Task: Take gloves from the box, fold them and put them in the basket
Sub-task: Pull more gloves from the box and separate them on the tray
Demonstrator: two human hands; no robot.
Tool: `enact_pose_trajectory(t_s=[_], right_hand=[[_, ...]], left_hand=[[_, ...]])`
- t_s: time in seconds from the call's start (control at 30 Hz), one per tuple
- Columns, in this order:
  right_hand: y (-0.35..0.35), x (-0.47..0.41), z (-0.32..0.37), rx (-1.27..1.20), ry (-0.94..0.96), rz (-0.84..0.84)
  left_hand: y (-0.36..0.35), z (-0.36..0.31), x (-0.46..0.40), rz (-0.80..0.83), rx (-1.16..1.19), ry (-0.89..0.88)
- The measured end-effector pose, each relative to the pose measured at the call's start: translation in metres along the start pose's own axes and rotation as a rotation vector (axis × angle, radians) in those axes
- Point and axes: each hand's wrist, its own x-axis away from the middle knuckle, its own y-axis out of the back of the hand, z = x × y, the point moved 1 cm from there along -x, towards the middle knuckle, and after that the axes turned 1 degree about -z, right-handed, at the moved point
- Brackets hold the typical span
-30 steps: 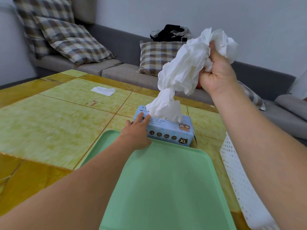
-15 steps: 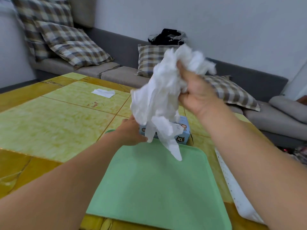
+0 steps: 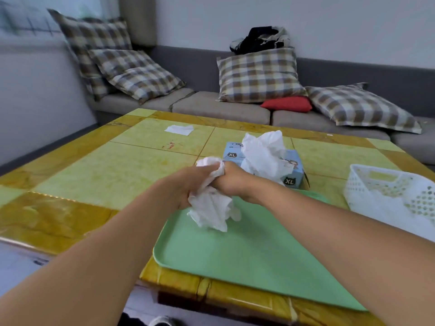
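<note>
Fingers of both hands are curled round one crumpled bunch of white gloves, seen from the single head view: the left hand grips it from the left, the right hand from the right, and the two hands touch each other over the far edge of a green tray. Most of the bunch hangs below the hands, its lower end touching or just above the tray; which cannot be told. Just behind the right hand stands the light blue glove box, with "XL" readable in a dark badge on its top left and again on its near right corner; the smaller print and a cartoon figure on it are too blurred to read. More white gloves billow out of the box's top opening and hide much of its front. To the right, apart from the tray, sits a white perforated basket; something pale shows through its wall, but its contents cannot be made out. All of this rests on a yellow-tiled bench, where a flat white sheet lies far back on the left beside some red marks. Behind the bench runs a grey sofa with checked cushions, a red cushion and a dark bundle on its backrest.
</note>
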Motion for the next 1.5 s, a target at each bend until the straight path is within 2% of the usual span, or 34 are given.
enact_pose_trajectory(t_s=[0.07, 0.13, 0.2, 0.3, 0.33, 0.47, 0.53, 0.6, 0.73, 0.77, 0.8, 0.83, 0.9, 0.97, 1.03, 1.23, 1.3, 1.37, 1.43, 1.5], right_hand=[[-0.009, 0.003, 0.005, 0.138, -0.114, 0.169], [0.004, 0.009, 0.013, 0.296, -0.153, 0.225], [0.036, 0.018, 0.023, 0.458, -0.078, 0.051], [0.094, 0.032, 0.024, 0.678, -0.029, -0.472], [0.105, 0.034, 0.016, 0.740, -0.077, -0.557], [0.102, 0.040, -0.027, 0.816, -0.336, -0.477], [0.097, 0.035, -0.045, 0.821, -0.306, -0.538], [0.099, 0.027, -0.046, 0.686, -0.230, -0.598], [0.119, 0.002, -0.019, -0.241, -0.217, -0.682], [0.125, -0.006, -0.016, -0.369, -0.210, -0.723], [0.132, -0.014, -0.013, -0.400, -0.194, -0.773], [0.136, -0.019, -0.014, -0.324, -0.162, -0.837], [0.138, -0.023, -0.019, -0.006, -0.081, -0.934], [0.133, -0.024, -0.028, 0.218, -0.029, -0.897], [0.127, -0.028, -0.030, 0.221, -0.010, -0.827], [0.144, -0.018, 0.035, -0.340, 0.221, -0.748], [0.144, -0.003, 0.062, -0.410, 0.335, -0.691], [0.130, 0.012, 0.076, -0.306, 0.377, -0.625], [0.099, 0.024, 0.072, -0.070, 0.366, -0.520], [0.056, 0.033, 0.050, 0.209, 0.363, -0.253]], left_hand=[[0.008, 0.010, -0.009, -0.191, -0.105, -0.025], [0.018, 0.013, -0.013, -0.224, -0.255, -0.072], [0.025, 0.013, -0.010, -0.282, -0.409, -0.123], [0.024, 0.011, -0.008, -0.293, -0.659, -0.193], [0.022, 0.010, -0.007, -0.289, -0.748, -0.214], [0.015, 0.008, -0.005, -0.281, -0.915, -0.280], [0.014, 0.008, -0.004, -0.252, -0.997, -0.300], [0.013, 0.010, -0.006, -0.236, -1.059, -0.311], [0.012, 0.011, -0.012, -0.223, -1.124, -0.337], [0.012, 0.012, -0.013, -0.226, -1.140, -0.338], [0.011, 0.012, -0.015, -0.228, -1.146, -0.343], [0.010, 0.012, -0.018, -0.227, -1.156, -0.346], [0.009, 0.012, -0.018, -0.222, -1.168, -0.352], [0.009, 0.011, -0.021, -0.217, -1.171, -0.351], [0.013, 0.010, -0.024, -0.212, -1.158, -0.341], [0.016, 0.009, -0.031, -0.194, -1.147, -0.323], [0.017, 0.008, -0.029, -0.191, -1.119, -0.303], [0.017, 0.005, -0.024, -0.195, -1.057, -0.259], [0.022, 0.004, -0.016, -0.193, -0.920, -0.159], [0.028, 0.003, -0.007, -0.132, -0.832, -0.099]])
